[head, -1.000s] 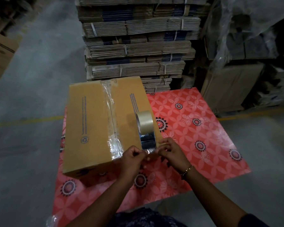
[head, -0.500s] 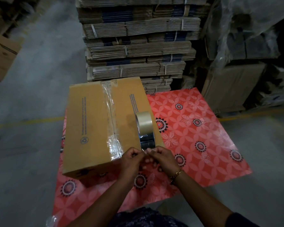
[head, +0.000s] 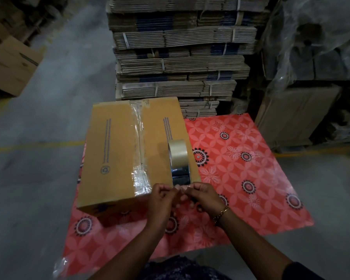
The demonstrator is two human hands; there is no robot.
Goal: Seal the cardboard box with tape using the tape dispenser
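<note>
A brown cardboard box lies on a red flowered table cover, its flaps closed. Clear tape runs along the centre seam, wrinkled near the front edge. A roll of clear tape stands on edge on the box's right flap, near the front corner. My left hand and my right hand meet fingertip to fingertip just in front of the roll, pinching the loose tape end between them. No separate dispenser frame is visible.
A tall stack of bundled flat cartons stands right behind the table. Plastic-wrapped pallets fill the right side. Another brown box sits on the grey floor at far left. A yellow floor line passes left of the table.
My right hand has moved left, closing in on my left hand; both now pinch together at the front of the roll. Box and roll have stayed put.
</note>
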